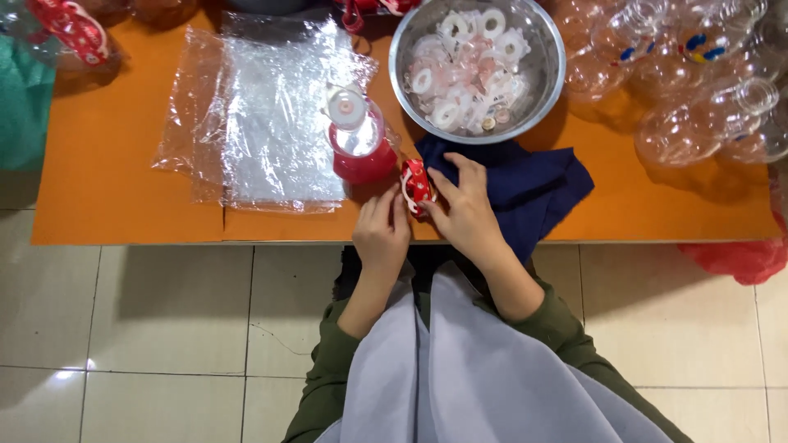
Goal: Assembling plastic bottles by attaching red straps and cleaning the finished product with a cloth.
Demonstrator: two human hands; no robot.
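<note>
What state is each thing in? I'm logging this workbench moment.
Left hand: pinching the red strap.
Right hand: gripping the strap's other side.
Red strap: held between both hands.
Red bottle: upright, uncapped.
Steel bowl: full of white rings.
Plastic bags: lying flat.
Blue cloth: crumpled.

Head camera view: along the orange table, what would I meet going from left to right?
Teal cloth → clear plastic bags → red-capped bottle → steel bowl of white rings → heap of clear bottles.
</note>
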